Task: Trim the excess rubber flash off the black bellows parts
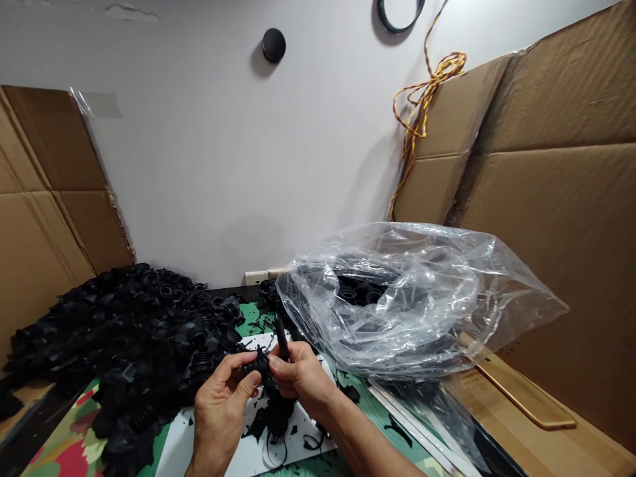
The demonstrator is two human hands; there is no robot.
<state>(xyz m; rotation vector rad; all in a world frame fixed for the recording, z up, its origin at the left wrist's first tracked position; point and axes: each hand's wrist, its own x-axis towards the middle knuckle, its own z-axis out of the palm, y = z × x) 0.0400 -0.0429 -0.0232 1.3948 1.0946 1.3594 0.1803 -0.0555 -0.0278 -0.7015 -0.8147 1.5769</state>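
Between the fingertips and thumb of my left hand (223, 401) is a small black rubber-like part (259, 363) with a ragged edge. My right hand (303, 381) is closed around a slim black pen-shaped tool (281, 336), whose upper end points up and away. The right fingertips meet the part, and the tool's working end is hidden there. Beneath both hands lies a white sheet (181, 444), strewn with black scraps (271, 421) and thin curled trimmings.
A large heap of black ribbed rubber parts (134, 324) rises on the left. To the right, a clear plastic bag (422, 318) holds more black parts. Cardboard panels (556, 172) stand at both sides. Yellow-red twisted wire (417, 112) hangs along the white wall (238, 152).
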